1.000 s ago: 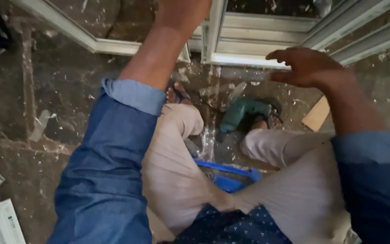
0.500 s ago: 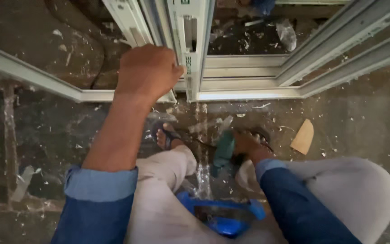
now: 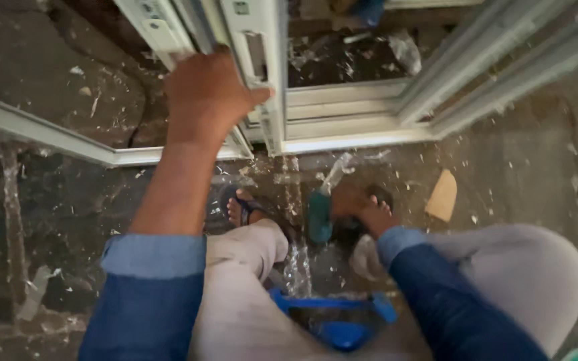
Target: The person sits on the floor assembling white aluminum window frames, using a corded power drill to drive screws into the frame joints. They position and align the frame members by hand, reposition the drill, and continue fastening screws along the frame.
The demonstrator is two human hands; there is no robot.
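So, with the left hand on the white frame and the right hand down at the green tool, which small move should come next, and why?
Probably lift the green tool off the floor toward the white frame. The right hand already reaches it beside the foot, and the left hand grips the upright frame piece, seemingly steadying it. Whether the right hand has closed on the tool is unclear.

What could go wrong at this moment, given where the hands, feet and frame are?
The left hand grips the white window frame right at its upright edge, so fingers could get pinched if the section slides. The right hand reaches for the green tool low between the sandalled feet, close to exposed toes. Debris and chips litter the floor, which might make footing slippery.
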